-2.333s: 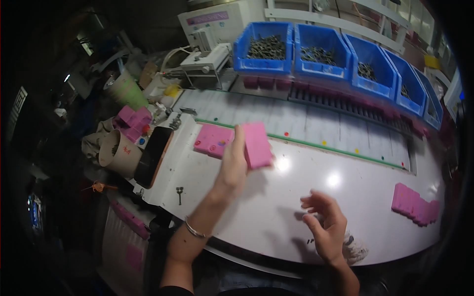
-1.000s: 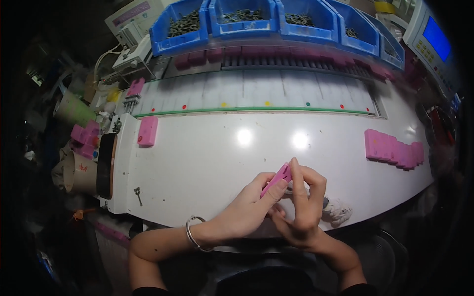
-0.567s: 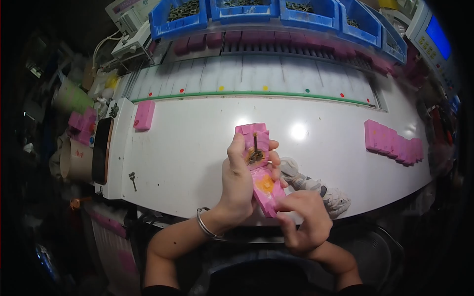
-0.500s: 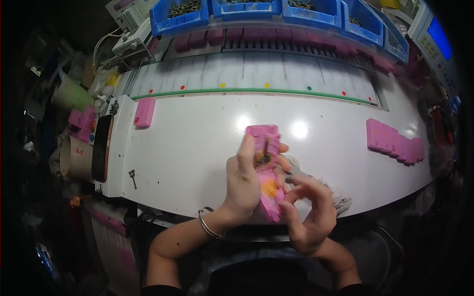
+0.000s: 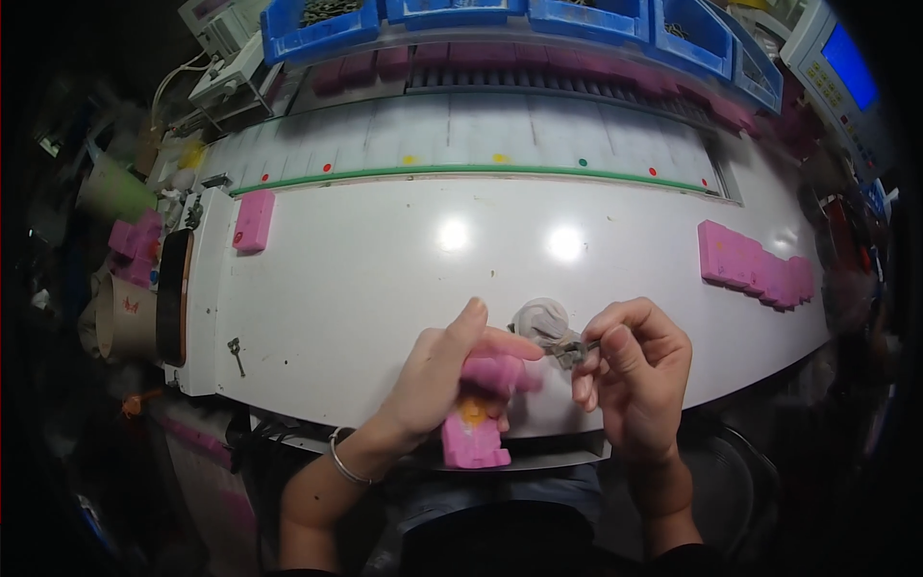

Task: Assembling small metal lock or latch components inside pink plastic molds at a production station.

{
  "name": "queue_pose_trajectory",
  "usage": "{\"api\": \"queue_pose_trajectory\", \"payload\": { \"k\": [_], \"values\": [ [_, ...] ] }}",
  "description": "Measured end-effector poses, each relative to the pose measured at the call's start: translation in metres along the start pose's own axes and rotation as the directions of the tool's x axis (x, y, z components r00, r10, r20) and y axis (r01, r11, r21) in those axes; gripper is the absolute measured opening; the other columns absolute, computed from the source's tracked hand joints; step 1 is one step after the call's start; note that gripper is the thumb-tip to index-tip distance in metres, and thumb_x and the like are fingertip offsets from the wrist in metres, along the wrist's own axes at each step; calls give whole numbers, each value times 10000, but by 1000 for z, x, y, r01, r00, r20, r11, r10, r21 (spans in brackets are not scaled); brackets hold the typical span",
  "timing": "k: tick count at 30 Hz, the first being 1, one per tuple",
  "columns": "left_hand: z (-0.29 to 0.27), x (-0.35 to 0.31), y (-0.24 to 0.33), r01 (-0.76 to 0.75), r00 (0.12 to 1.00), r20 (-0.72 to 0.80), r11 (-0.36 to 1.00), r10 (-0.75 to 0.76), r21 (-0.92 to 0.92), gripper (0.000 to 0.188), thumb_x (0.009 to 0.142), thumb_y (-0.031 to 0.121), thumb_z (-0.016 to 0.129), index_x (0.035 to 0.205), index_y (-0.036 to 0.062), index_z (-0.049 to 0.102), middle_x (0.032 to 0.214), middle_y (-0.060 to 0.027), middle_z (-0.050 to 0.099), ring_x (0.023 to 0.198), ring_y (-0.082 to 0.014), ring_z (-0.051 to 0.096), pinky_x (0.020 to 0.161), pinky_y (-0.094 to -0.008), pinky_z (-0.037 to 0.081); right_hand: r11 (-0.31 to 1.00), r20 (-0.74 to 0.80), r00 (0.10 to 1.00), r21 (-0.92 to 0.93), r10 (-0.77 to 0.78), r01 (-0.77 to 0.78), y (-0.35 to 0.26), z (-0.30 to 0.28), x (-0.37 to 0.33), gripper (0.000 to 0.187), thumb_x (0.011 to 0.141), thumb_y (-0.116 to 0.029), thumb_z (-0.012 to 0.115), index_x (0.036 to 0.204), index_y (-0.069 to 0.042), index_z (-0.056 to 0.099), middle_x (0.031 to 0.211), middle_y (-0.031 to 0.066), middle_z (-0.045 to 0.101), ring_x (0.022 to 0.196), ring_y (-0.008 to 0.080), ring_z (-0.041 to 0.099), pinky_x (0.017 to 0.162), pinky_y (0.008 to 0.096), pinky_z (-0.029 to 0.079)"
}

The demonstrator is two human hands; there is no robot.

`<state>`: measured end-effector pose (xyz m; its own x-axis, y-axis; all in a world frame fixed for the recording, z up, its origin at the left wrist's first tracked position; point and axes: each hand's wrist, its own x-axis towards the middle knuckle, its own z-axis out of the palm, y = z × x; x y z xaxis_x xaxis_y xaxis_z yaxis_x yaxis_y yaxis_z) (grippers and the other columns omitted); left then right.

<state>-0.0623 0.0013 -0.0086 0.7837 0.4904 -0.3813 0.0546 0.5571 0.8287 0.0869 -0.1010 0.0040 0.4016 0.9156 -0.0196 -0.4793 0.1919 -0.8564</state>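
While left hand grips pink case, pink blocks lie right.

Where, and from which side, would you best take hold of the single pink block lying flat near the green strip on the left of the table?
Probably across its two long sides, coming down from above. The pink block lies flat and apart from other things, its narrow width facing up, with bare white table on both long sides for fingers. Both hands are busy near the front edge.

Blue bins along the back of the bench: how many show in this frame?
4 at least: blue bins far left, then and rightward. All are cut by the top edge; more may lie out of view.
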Motion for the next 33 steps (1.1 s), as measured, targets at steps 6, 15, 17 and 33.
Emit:
{"api": "queue_pose_trajectory", "payload": {
  "k": [6,15,17,33],
  "values": [
    [7,-28,-2,-214,977,24,968,213,130,193,842,93,568,975,-40,611,848,-55,587,798,-98,551,728,-224,429,994,52,996,-77,-68,71,6,3,-16,111,867,59,480,961,96,525,790,176,595,639,168,608,543,242,515],
    [16,-35,-3,-354,922,-39,879,386,320,140,795,15,604,927,-30,622,834,-82,592,776,-104,563,711,-222,431,994,55,997,-92,-62,67,8,6,-23,111,852,103,452,942,119,515,818,191,573,647,179,611,557,242,529],
    [20,-35,-2,-353,913,-82,872,401,338,135,791,14,608,917,-30,626,834,-85,595,766,-106,567,701,-221,434,994,66,996,-85,-57,63,7,2,-26,108,851,105,452,937,121,514,812,190,572,646,179,611,552,242,528],
    [22,-33,15,-405,870,-38,758,491,511,69,672,-22,621,729,-20,660,687,-93,626,620,-133,573,583,-223,432,992,98,995,-127,7,6,3,-1,-27,73,841,101,490,893,126,536,761,181,579,600,166,603,513,230,512]
  ]
}}
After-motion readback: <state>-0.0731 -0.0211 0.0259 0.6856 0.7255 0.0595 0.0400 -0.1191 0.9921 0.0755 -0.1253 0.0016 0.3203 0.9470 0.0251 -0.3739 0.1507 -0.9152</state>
